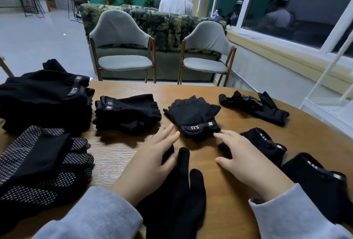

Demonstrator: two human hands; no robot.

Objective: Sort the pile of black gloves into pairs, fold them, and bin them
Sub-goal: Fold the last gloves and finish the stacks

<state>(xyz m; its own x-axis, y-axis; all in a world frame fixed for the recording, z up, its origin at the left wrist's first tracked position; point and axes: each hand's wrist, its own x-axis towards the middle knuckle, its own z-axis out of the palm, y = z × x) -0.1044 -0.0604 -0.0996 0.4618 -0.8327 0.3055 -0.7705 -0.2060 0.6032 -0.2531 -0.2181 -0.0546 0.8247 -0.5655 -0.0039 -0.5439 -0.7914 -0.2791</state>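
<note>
Black gloves lie in groups on a wooden table [191, 89]. A folded fingerless pair [193, 115] sits in the middle, its strap facing me. My left hand [150, 162] is flat and open, its palm over a full-finger glove [177, 196] lying near the front edge. My right hand [246, 160] is open, and its fingertips touch the near corner of the folded pair. A large pile [45, 93] is at far left, a folded stack [127, 112] beside it, and dotted-palm gloves [44, 164] at near left.
A loose glove [254, 108] lies at the back right, and two more folded gloves [267, 145] [321, 181] at the right. A white wire basket [328, 103] stands off the table's right side. Two grey chairs [122, 47] face the far edge. People stand behind a sofa.
</note>
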